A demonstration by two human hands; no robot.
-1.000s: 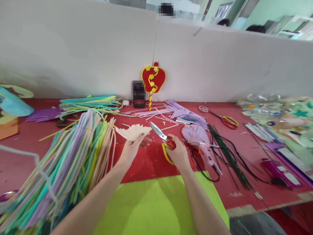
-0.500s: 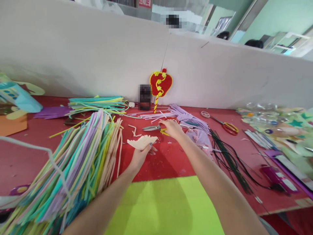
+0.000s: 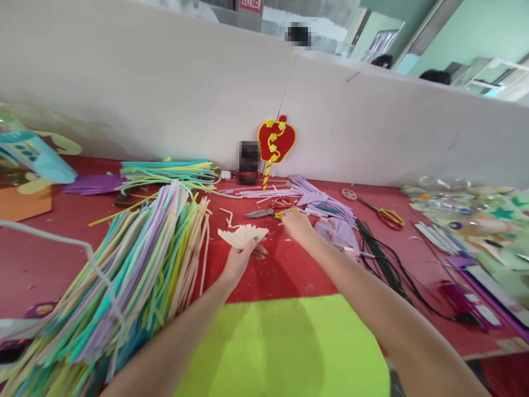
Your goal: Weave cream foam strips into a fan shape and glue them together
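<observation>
My left hand [image 3: 243,255] grips a cream, fan-shaped piece [image 3: 243,236] with a ridged upper edge, the thumb on its near face. My right hand [image 3: 296,223] is low over the table, just in front of the scissors [image 3: 260,213]. Its fingers are curled together, and what they hold, if anything, is too small to make out. The scissors lie with blades pointing left, and their red and yellow handles show beyond the hand. Bent cream strips [image 3: 228,218] lie behind the fan-shaped piece.
Bundled coloured pipe cleaners [image 3: 136,275] fill the left side. Lilac pipe cleaners [image 3: 322,198] lie behind my right hand. At right are more scissors [image 3: 390,219], dark green stems [image 3: 384,264] and a purple corded tool [image 3: 471,303]. A red and yellow fan-shaped ornament [image 3: 278,142] leans on the wall.
My right hand has come off the scissors' handles and moved slightly toward me, leaving the scissors on the table. My left hand still grips the cream piece. The view has shifted a little.
</observation>
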